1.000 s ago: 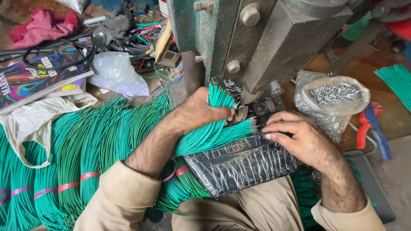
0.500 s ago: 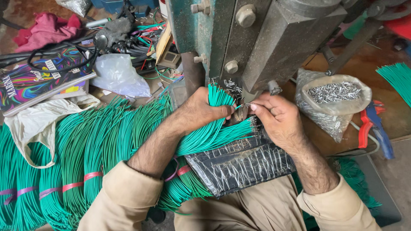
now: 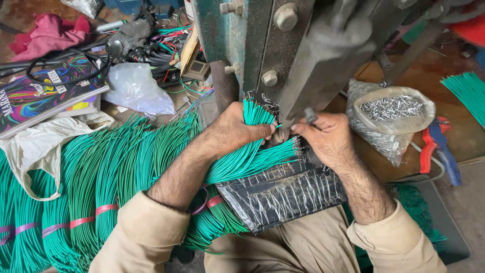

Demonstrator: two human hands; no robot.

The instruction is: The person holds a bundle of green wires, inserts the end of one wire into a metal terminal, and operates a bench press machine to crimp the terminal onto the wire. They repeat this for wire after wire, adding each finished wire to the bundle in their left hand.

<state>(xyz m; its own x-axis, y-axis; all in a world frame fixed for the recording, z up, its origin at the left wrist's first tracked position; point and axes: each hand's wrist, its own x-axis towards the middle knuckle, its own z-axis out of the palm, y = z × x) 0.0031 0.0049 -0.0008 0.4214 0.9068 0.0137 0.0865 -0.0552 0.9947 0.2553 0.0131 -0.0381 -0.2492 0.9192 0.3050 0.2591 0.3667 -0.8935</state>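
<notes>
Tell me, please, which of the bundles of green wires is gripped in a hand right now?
The bundle in the left hand, fanned out beside the green machine. The large bundles banded in pink lie untouched to the left, and another bunch sits far right.

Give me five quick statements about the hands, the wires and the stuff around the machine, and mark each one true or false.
1. The left hand grips a bundle of green wires. True.
2. The right hand rests on the red cloth. False: it is at the base of the green machine, fingers pinched by the wire ends; the red cloth lies far off at upper left.
3. The plastic bag beside the right hand holds small silvery metal pieces. True.
4. The wires are yellow. False: they are green.
5. A black plastic sheet lies on the person's lap under the wire ends. True.
</notes>
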